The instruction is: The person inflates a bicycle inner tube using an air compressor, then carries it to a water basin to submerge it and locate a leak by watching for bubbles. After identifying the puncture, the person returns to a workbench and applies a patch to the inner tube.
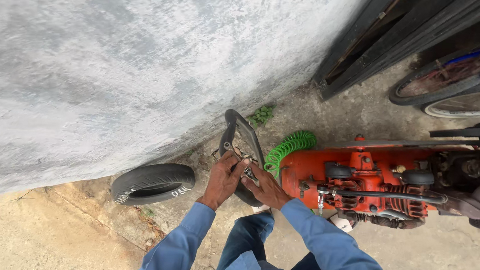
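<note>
Rough grey wall (114, 54), concrete yard floor (442, 268); orange air compressor (363, 180) at right.
My left hand (223, 179) and right hand (264, 186), both closed on a small metal fitting (247, 170) against the compressor's black handle frame (246, 135); green coiled hose (290, 146) just beside, loose tyre (153, 183) near.

The small metal piece (250, 172) pinched between the left hand (224, 178) and the right hand (265, 187) is mostly covered by fingers, so its kind cannot be told. The dark upright tyre (243, 147) is hidden below by both hands. The orange air compressor (363, 180) runs past the right edge. The bicycle wheels (463, 94) are cut off at the right edge. The blue-sleeved arms leave the bottom edge.
</note>
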